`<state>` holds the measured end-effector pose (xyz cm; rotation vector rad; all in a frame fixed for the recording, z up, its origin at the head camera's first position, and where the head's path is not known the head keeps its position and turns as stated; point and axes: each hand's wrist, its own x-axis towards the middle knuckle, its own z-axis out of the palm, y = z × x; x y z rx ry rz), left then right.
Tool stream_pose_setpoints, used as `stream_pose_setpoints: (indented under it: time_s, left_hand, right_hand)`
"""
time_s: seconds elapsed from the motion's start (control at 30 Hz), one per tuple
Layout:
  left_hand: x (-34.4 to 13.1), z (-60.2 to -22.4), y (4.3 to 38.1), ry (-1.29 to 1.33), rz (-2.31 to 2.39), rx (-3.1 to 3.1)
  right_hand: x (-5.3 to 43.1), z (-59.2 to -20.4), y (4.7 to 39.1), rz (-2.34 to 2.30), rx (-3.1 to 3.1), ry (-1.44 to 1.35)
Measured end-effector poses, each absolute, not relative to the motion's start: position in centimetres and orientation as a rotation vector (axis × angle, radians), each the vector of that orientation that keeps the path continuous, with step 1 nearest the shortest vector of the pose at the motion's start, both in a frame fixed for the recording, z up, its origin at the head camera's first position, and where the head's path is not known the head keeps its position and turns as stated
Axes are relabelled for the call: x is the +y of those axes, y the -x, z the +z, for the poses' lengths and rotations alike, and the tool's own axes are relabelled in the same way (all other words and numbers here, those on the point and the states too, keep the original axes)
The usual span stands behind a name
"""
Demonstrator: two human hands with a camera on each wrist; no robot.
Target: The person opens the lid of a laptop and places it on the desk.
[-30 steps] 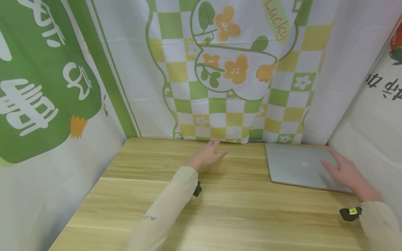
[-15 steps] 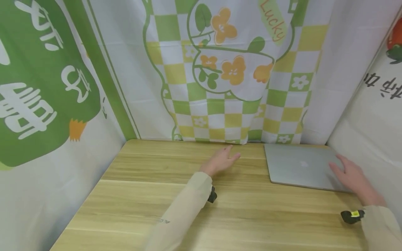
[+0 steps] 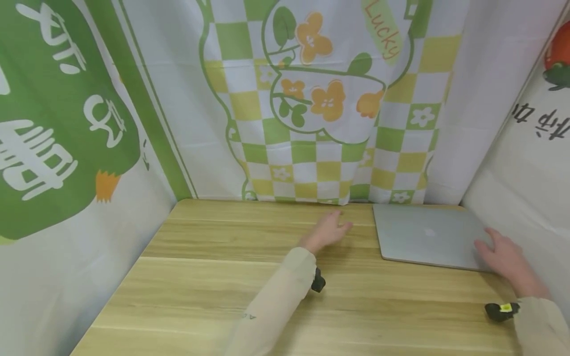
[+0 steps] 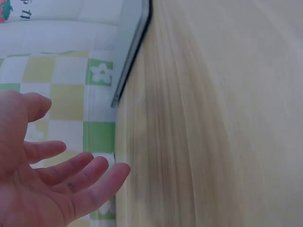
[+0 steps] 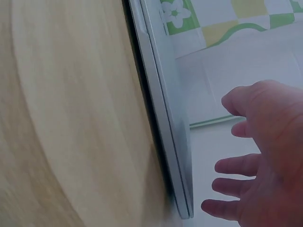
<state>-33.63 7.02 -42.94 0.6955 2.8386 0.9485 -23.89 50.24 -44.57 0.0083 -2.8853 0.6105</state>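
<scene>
A closed silver laptop lies flat at the table's back right corner, its lid logo facing up. My right hand is at the laptop's right end, overlapping it in the head view, with fingers spread and loosely bent. In the right wrist view, the laptop's thin edge runs beside the relaxed fingers. To the left of the laptop, my left hand hovers over the wood with fingers extended and nothing in them. The left wrist view shows the palm and spread fingers, with the laptop's near corner beyond them.
The wooden table reaches back to a checkered curtain. A green printed cloth hangs on the left and a white printed cloth on the right, close beside my right hand. Black wrist cameras sit at both cuffs.
My left hand has moved right along the table's back, from the curtain's foot toward the laptop. My right hand has shifted slightly right and nearer to me. The laptop stays in place on the table.
</scene>
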Motion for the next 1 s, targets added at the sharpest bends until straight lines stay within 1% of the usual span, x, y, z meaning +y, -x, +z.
stream_pose_setpoints:
  time_s: [0.13, 0.43, 0.67, 1.0]
  left_hand:
    - [8.2, -43.0, 33.3, -0.693, 0.993, 2.823]
    - [10.4, -43.9, 32.7, -0.534, 1.083, 2.804]
    - [11.8, -44.0, 32.0, -0.561, 1.162, 2.732]
    - [14.0, -44.9, 31.5, -0.431, 1.350, 2.621]
  right_hand:
    - [50.7, -45.0, 23.5, 0.592, -2.883, 0.004]
    - [51.0, -45.4, 23.4, 0.537, -2.984, 0.060]
    - [51.0, -45.4, 23.6, 0.504, -3.055, 0.040]
    - [50.9, -45.4, 23.7, 0.467, -3.059, 0.050]
